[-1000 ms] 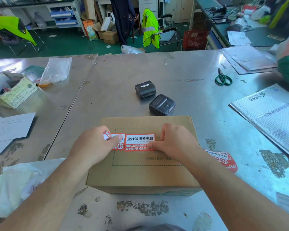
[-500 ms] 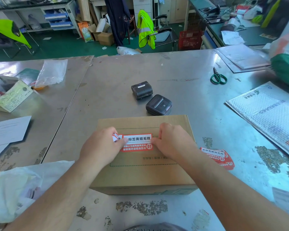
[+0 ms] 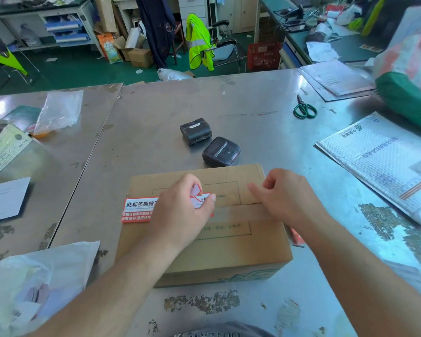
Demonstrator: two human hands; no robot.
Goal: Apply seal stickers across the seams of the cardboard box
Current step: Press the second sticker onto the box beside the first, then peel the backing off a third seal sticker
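Observation:
A brown cardboard box point(image 3: 229, 246) sits on the steel table in front of me, its taped seam running left to right across the top. My left hand point(image 3: 180, 212) pinches a red and white seal sticker point(image 3: 139, 210) over the box's left end. The sticker's left part juts past the box's left edge. A curl of white backing point(image 3: 197, 192) shows between my fingers. My right hand point(image 3: 284, 195) rests on the seam at the box's right end, fingers loosely bent and holding nothing. More red stickers point(image 3: 296, 237) peek out right of the box, mostly hidden by my forearm.
Two black portable printers point(image 3: 196, 130) point(image 3: 221, 152) stand just behind the box. Green scissors point(image 3: 304, 109) and a bubble mailer point(image 3: 387, 164) lie to the right. A white plastic bag point(image 3: 34, 283) is at the near left, with papers point(image 3: 3, 200) further left.
The sticker has shifted from the middle of the box top to its left end with my left hand. My right hand has let go of it and moved right.

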